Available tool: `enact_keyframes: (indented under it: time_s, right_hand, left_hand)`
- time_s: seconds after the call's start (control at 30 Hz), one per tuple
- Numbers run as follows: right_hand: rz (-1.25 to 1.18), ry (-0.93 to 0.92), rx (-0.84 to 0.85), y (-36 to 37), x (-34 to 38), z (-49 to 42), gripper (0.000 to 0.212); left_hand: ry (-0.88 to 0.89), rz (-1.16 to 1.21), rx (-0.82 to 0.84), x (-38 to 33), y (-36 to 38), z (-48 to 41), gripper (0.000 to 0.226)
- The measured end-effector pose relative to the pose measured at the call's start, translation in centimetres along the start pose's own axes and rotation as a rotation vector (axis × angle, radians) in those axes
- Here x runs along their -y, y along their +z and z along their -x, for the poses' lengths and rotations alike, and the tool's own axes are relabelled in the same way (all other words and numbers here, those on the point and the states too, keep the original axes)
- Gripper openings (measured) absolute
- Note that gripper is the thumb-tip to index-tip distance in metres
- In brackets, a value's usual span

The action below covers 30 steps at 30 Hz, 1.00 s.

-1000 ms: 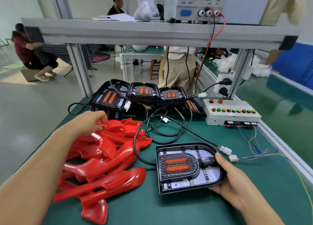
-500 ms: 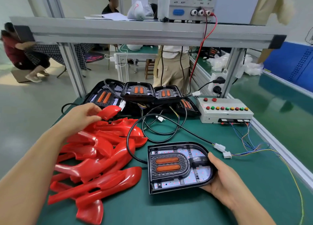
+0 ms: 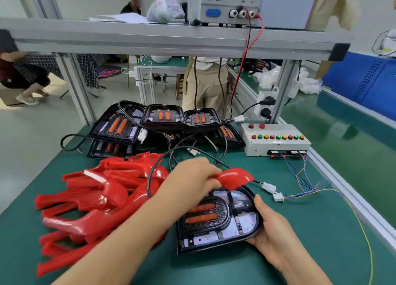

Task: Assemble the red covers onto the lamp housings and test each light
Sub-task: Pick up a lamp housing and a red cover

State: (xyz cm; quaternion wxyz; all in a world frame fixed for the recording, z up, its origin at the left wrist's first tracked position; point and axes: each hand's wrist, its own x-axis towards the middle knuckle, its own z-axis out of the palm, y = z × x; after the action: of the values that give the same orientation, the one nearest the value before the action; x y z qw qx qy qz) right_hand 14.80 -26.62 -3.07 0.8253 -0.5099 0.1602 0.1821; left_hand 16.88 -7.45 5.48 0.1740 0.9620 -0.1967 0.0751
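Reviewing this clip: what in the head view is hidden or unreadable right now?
All in the head view:
Near end of the red cover: hidden inside the left hand.
Upper left corner of the lamp housing: covered by the left wrist.
Top of the power supply: cut off by the frame edge; labels blurred.
Number in the pile of covers: motion blur and overlap.

L hand (image 3: 190,177) holds cover (image 3: 233,178) over housing (image 3: 218,220).

Blue crate (image 3: 364,81) at far right, white bags (image 3: 308,87) beside it
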Motion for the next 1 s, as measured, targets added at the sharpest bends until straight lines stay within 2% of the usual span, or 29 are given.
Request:
enact_keyframes:
  time_s: [0.1, 0.37, 0.63, 0.77, 1.0]
  right_hand:
    - [0.02, -0.007, -0.019, 0.1, -0.2, 0.0, 0.046]
    - [0.054, 0.009, -0.033, 0.1, 0.0, 0.0, 0.049]
    - [0.073, 0.001, 0.03, 0.1, 0.4, 0.0, 0.044]
    - [0.105, -0.018, 0.05, 0.5, 1.2, -0.1, 0.041]
    - [0.164, -0.039, -0.024, 0.7, 1.1, -0.6, 0.039]
  left_hand:
    - [-0.019, -0.042, 0.072, -0.4, 1.9, 0.1, 0.034]
    - [0.003, -0.13, 0.136, 0.1, 1.9, -0.2, 0.034]
    - [0.012, -0.23, 0.193, -0.3, 1.9, -0.4, 0.034]
    - [0.009, -0.218, 0.203, 0.0, 1.5, -0.3, 0.033]
    - [0.057, -0.157, 0.167, 0.9, 1.9, -0.2, 0.035]
